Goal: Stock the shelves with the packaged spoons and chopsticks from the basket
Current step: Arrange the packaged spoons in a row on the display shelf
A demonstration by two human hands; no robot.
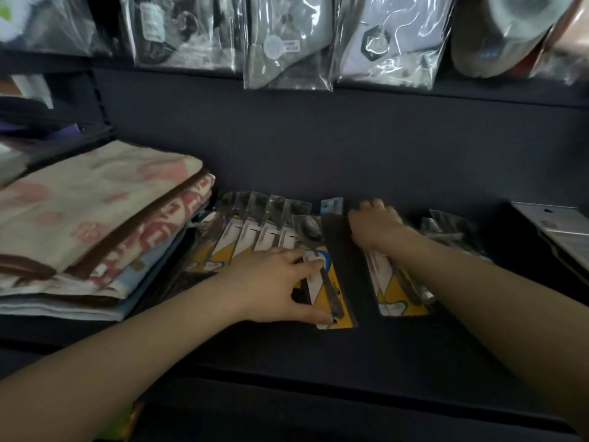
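Several packaged spoons point(255, 231) on yellow-and-white cards lie fanned in a row on the dark shelf point(318, 346). My left hand point(274, 285) rests on the nearest spoon pack point(334, 301), thumb at its front edge and fingers spread over its top. A long dark pack point(342, 260) with a blue header lies just right of it. My right hand point(373, 228) reaches to the back of the shelf, fingers curled over the top of that dark pack and another spoon pack point(398, 291) under my forearm. The basket is out of view.
A stack of folded patterned towels point(95, 224) fills the shelf's left side. Bagged goods point(287, 43) hang from the shelf above. More clear packs point(452, 228) lie at the right, and a grey boxed item point(557, 231) sits at the far right edge.
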